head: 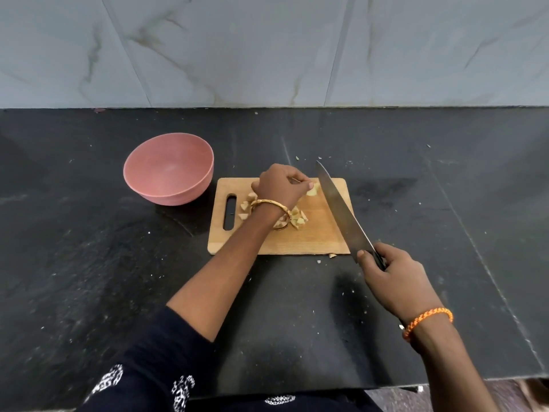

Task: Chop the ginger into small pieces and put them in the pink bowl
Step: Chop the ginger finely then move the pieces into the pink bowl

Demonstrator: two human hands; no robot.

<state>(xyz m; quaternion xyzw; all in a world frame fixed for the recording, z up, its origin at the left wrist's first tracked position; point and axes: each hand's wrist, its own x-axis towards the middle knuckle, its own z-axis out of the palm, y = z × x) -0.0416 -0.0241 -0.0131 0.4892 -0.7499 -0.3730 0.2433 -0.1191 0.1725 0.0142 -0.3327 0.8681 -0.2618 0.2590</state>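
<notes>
Ginger (314,190) uncut stub sits at the board's (315,239) 12 o'clock edge, pinched under the left hand's (279,185) curled fingertips. Cut pieces (297,220) lie in a loose pile mid-board, around 7 o'clock of the stub, partly hidden by the left wrist. One scrap (332,255) is off the board at its near edge.

Knife (341,209): right hand (395,275) wrapped tight on the handle, blade angled across the board's right side, tip at roughly 12 o'clock, just beside the stub. Whether the edge touches the board, can't tell.

Bowl (169,169) at 10 o'clock of the board, just beside it, looks empty.

Status, my read: chopping mostly done, last stub left, some pieces maybe still coarse. Transfer to bowl not started.
</notes>
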